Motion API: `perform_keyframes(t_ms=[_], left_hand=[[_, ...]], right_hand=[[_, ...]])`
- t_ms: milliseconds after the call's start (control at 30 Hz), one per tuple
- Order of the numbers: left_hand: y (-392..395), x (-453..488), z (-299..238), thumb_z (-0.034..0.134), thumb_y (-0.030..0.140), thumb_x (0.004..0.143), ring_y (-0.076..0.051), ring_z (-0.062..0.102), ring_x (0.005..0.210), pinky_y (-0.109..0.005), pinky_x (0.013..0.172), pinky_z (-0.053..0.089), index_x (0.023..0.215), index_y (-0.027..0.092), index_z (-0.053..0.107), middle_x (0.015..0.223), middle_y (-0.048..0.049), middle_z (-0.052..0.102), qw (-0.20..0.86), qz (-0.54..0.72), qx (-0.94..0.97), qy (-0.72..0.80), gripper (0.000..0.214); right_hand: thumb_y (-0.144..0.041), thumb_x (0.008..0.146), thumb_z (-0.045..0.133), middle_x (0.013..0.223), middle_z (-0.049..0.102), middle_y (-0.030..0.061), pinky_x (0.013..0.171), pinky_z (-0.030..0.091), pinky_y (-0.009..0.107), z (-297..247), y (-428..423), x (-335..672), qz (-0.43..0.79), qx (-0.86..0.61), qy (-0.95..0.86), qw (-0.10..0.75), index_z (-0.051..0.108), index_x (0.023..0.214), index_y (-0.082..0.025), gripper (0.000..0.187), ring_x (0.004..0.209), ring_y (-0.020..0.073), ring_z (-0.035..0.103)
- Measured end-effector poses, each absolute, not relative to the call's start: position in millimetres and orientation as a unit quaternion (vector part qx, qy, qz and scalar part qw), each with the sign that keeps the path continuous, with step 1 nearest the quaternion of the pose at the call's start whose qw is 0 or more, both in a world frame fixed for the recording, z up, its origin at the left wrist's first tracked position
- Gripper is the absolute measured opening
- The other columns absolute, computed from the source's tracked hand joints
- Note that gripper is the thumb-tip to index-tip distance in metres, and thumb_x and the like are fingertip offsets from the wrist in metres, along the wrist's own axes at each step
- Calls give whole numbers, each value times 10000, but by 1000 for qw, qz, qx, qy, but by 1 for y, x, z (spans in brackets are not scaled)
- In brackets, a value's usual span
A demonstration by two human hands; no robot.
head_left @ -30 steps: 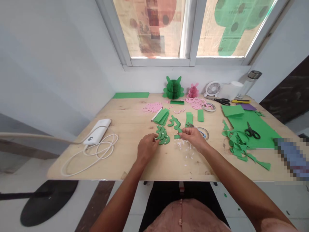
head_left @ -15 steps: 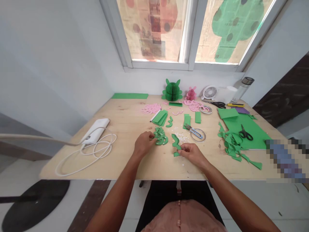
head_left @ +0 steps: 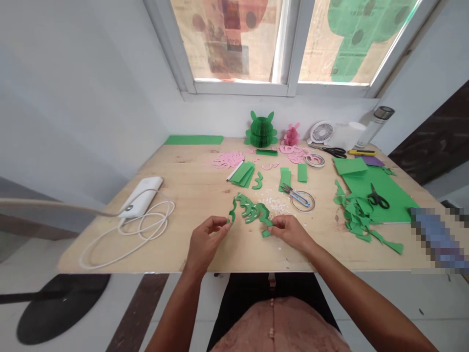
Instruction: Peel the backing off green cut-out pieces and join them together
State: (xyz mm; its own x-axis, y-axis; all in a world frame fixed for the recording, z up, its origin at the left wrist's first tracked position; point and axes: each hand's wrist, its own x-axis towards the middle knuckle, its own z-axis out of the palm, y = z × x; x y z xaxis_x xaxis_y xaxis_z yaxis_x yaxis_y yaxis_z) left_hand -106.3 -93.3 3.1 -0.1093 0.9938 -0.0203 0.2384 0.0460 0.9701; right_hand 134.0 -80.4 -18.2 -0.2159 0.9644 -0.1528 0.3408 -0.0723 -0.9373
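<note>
My left hand (head_left: 207,239) pinches the lower end of a wavy green paper cut-out (head_left: 233,214) between thumb and fingers. Between the hands lies a small pile of similar green cut-outs (head_left: 248,209) with white marks on them. In my right hand (head_left: 291,231) the fingertips are closed on another wavy green paper strip (head_left: 266,224), whose upper end meets the right side of the pile. A further green cut-out (head_left: 258,181) rests apart, beyond the pile. Small white scraps (head_left: 277,205) are scattered near my right hand.
Small snips (head_left: 296,194) lie over a tape roll (head_left: 312,205) to the right. Green offcuts (head_left: 357,215) and black scissors (head_left: 378,197) are farther right. A white power strip (head_left: 142,195) and its looped cable occupy the left. Green and pink paper figures (head_left: 261,131) stand behind.
My left hand has drawn back toward me and to the left, now holding a green cut-out from the pile. The right hand keeps its strip, and the pile has spread toward it.
</note>
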Motion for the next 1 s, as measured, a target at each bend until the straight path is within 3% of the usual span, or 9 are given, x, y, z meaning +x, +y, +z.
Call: perform_keyframes(t_ms=[133,233,600,800,1000], left_hand=[[-98,-103,8,700,341,666,-183,622,820,-315,813,467,810,160,644,845,-60,683,520,483,464,530,238],[-101,-100,11,708,316,662,-179,619,794,-316,802,473,804,160,637,813,-52,673,532,483,463,519,224],[-113,-86,11,622,302,747,-155,582,744,-280,743,458,817,179,616,760,-6,634,335,432,638,542,142],[-124,-76,15,612,247,763,-133,590,742,-242,721,454,817,182,598,765,10,630,294,432,680,515,85],[-127,-70,17,606,224,767,-128,594,732,-234,712,453,814,179,592,758,12,631,282,434,687,510,67]], right_hand=[[-267,674,595,476,405,-63,452,224,211,-19,-81,131,486,-550,-617,282,581,559,-165,154,473,79,338],[-266,686,585,476,398,-61,448,228,210,-19,-82,129,479,-559,-623,265,598,589,-169,137,473,82,332],[-258,709,578,530,478,-45,476,267,201,-11,-97,129,471,-569,-616,273,597,615,-152,143,508,83,396],[-288,731,571,533,485,-39,457,271,196,-12,-103,125,507,-565,-587,283,609,649,-145,169,491,81,385],[-281,740,573,559,535,-35,510,323,201,-11,-103,123,444,-572,-637,265,636,665,-150,164,524,90,425]])
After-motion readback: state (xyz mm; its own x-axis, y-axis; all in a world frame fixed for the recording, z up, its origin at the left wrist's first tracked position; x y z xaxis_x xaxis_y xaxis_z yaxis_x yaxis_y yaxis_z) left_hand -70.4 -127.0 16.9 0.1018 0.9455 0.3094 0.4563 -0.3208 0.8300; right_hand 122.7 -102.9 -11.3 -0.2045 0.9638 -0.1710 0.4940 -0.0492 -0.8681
